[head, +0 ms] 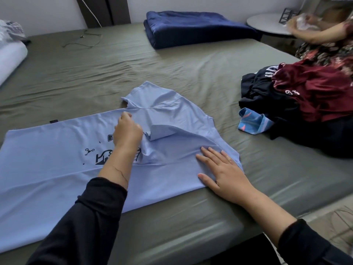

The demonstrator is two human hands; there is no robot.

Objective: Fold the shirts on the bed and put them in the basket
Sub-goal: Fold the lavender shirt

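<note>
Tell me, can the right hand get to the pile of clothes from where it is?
Probably yes. The right hand lies flat on the blue shirt, holding nothing, and only bare sheet lies between it and the pile on its own side. It may take a stretch.

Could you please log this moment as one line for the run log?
stage: folding | light blue shirt spread on bed | left hand pinching fabric | right hand flat on shirt | basket: not in view
</note>
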